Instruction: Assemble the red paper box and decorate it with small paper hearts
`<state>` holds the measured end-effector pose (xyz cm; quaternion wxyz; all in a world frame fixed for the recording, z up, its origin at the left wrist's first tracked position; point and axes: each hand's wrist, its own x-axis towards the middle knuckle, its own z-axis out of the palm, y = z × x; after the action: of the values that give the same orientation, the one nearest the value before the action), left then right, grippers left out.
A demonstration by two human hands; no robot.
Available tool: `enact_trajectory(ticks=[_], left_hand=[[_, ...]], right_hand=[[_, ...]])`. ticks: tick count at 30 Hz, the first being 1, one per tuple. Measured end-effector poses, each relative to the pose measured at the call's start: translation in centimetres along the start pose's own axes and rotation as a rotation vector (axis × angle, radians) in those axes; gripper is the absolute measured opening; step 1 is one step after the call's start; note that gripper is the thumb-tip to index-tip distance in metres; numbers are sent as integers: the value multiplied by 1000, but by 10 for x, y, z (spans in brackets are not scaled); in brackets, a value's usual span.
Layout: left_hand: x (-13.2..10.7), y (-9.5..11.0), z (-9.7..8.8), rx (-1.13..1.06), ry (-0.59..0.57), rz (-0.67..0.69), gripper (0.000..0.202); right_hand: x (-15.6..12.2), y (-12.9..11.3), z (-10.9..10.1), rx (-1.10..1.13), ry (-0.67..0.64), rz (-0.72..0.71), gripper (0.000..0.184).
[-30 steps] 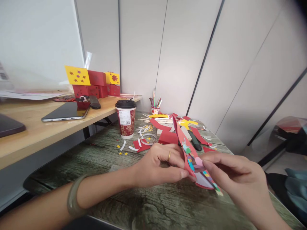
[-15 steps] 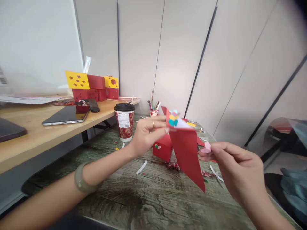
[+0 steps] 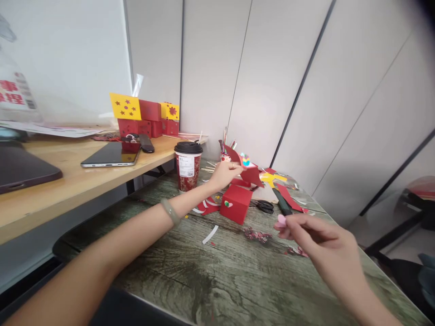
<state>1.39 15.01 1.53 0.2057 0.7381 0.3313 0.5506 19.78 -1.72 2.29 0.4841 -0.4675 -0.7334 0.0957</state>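
My left hand reaches far over the table, its thumb and fingers closed on the edge of a folded red paper sheet. Small coloured paper hearts in blue, yellow and teal show on the sheet's upper part. Between the thumb and finger of my right hand is a small pink paper heart, held above the table's right side. A red paper box with a green and pink heart on its side stands between the hands.
Behind the red box lie black scissors and a dark green marker-like stick. A lidded paper cup stands left of my left hand. The wooden shelf at left bears a phone and red and yellow boxes. A white paper strip lies in front.
My left hand has carried the red sheet away from me, toward the back of the table. My right hand still pinches the pink heart, slightly lower. The view has shifted left.
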Motion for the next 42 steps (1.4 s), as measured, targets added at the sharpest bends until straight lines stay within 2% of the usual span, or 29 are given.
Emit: enact_trajectory(ticks=[5, 9, 12, 15, 19, 22, 26, 30, 36, 42], left_hand=[[-7, -25, -5, 132, -185, -148, 34], [-17, -22, -29, 245, -300, -171, 34], [-28, -15, -51, 370, -379, -143, 20], [-40, -14, -69, 523, -448, -135, 15], [-47, -18, -84, 675, -505, -132, 19], [-49, -17, -89, 742, -539, -119, 22], [-52, -13, -88, 802, -600, -75, 24], [-56, -12, -76, 889, -611, -41, 22], [-54, -23, -58, 961, -630, 7, 24], [-53, -25, -55, 919, -714, 72, 28]], right_hand=[[0, 15, 14, -203, -247, 7, 26], [-1, 20, 20, -370, -362, -127, 25], [-4, 27, 21, -421, -426, -175, 23], [-8, 38, 22, -506, -461, -210, 21], [-13, 47, 23, -626, -474, -297, 23], [-16, 47, 24, -632, -493, -304, 24], [-17, 46, 25, -576, -496, -326, 22], [-18, 47, 26, -543, -457, -360, 21], [-22, 50, 25, -481, -499, -255, 21], [-23, 47, 26, -448, -493, -207, 19]])
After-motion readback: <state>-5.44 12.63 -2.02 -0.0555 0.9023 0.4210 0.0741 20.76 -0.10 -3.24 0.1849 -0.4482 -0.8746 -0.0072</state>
